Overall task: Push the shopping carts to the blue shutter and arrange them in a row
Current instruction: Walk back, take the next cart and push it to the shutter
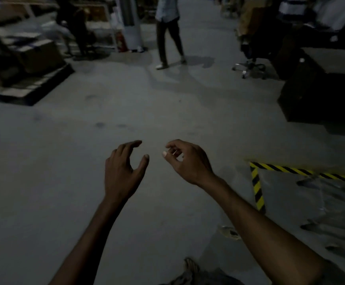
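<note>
We see the left hand (122, 167) and the right hand (188, 163) held out side by side above the floor (146, 103). They are close but apart, and both are empty, with fingers loosely curled and thumbs free. In this dim, smeared view we cannot pick out a shopping cart for certain. Low along the floor's right edge, well right of the right hand, a pale glossy patch crossed by dark bars (332, 212) may be cart wire. It is blurred and cut off. Yellow-and-black striped tape (257, 188) forms a corner just beside it.

The floor is smooth grey concrete with faint dark stains. At its far edge a person (168, 31) stands mid-stride, cut off above the chest. The chrome star base of an office chair (249, 67) gleams to the right. A boxy black block (319, 99) sits nearer on that side, and a cardboard box (39, 56) rests on a low platform at the far left.
</note>
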Demonstrator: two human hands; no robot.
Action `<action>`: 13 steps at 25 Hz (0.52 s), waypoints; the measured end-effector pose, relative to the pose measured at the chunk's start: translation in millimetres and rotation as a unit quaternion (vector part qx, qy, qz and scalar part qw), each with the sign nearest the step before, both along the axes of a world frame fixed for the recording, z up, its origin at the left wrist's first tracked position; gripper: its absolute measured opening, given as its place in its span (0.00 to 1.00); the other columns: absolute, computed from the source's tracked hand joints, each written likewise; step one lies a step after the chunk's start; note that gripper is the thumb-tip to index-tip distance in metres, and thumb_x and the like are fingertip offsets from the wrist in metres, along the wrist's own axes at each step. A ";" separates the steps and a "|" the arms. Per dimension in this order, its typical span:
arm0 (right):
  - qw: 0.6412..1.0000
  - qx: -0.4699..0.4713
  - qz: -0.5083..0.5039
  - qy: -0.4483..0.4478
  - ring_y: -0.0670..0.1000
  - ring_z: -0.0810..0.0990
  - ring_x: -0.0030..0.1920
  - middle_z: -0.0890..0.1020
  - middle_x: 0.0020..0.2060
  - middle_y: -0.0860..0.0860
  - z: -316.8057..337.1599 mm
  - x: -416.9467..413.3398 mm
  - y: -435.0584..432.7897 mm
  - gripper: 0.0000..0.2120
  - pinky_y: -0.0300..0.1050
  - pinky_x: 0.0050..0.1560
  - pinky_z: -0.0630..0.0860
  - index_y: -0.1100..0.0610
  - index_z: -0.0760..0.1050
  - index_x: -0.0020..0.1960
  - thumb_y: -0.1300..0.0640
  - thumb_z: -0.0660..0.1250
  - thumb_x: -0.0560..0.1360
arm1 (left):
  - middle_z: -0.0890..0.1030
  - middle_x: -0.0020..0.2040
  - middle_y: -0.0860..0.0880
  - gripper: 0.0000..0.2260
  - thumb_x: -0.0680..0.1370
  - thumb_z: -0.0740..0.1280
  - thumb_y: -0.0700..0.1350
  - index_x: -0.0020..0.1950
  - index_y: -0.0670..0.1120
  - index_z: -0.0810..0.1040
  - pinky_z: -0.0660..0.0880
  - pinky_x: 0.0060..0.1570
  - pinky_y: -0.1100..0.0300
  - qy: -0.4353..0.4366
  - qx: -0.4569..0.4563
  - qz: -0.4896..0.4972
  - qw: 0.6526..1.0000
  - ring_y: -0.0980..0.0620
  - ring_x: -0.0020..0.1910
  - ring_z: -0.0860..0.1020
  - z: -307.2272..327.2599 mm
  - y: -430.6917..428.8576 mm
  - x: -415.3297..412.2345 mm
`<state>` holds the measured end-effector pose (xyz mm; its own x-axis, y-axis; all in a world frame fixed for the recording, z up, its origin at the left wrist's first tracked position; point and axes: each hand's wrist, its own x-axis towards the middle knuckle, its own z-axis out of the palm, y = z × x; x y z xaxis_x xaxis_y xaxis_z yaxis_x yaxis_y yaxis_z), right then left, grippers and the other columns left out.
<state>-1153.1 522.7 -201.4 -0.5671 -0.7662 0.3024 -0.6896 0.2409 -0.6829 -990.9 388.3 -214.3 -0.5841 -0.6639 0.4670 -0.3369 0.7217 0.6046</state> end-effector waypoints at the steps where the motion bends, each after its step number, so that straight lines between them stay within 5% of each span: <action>1: 1.000 0.000 0.025 0.001 0.42 0.81 0.44 0.83 0.44 0.40 -0.6 0.1 -16.3 0.13 0.48 0.45 0.81 0.46 0.79 0.55 0.39 0.68 0.77 | 0.79 0.62 0.56 0.19 0.77 0.68 0.56 0.67 0.55 0.76 0.73 0.59 0.45 0.002 -0.003 0.028 1.000 0.51 0.60 0.77 0.6 -8.6 7.6; 13: 0.954 -0.031 0.296 0.037 0.41 0.80 0.44 0.83 0.44 0.40 2.9 69.8 -195.6 0.12 0.46 0.45 0.79 0.45 0.79 0.56 0.40 0.67 0.77 | 0.80 0.65 0.51 0.22 0.78 0.67 0.57 0.70 0.51 0.75 0.75 0.60 0.43 -0.033 -0.038 0.309 0.950 0.50 0.63 0.78 8.1 -82.0 129.7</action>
<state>-1083.2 327.2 -198.5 -0.0157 -0.9253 0.3790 -0.7389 -0.2446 -0.6279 -861.1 306.3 -206.2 -0.1233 -0.8553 0.5032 -0.7463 0.4141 0.5211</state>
